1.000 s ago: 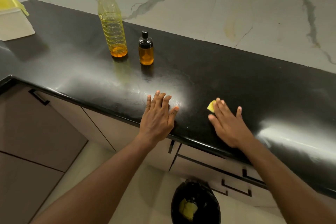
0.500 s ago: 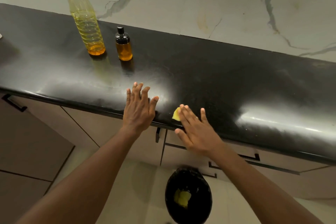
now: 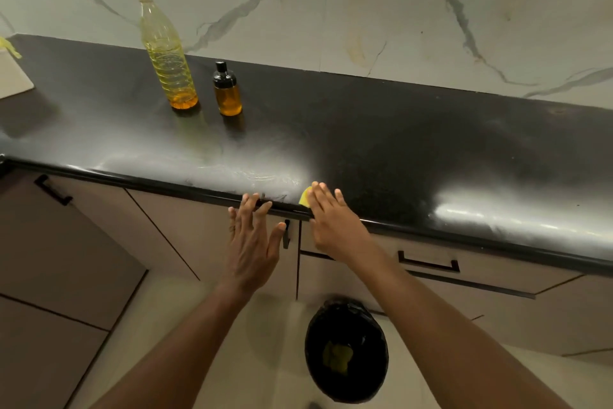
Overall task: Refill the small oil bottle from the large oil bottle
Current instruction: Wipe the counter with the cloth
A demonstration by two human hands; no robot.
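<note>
Black counter [image 3: 414, 143], large bottle [image 3: 166, 60], small bottle [image 3: 227, 95]

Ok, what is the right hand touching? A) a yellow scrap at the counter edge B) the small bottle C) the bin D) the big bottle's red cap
A: the right hand has its straight fingers on a yellow scrap at the front edge of the counter.

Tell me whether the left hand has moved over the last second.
Yes. The left hand has slid back off the black countertop toward the person; only its fingertips now reach the front edge.
</note>
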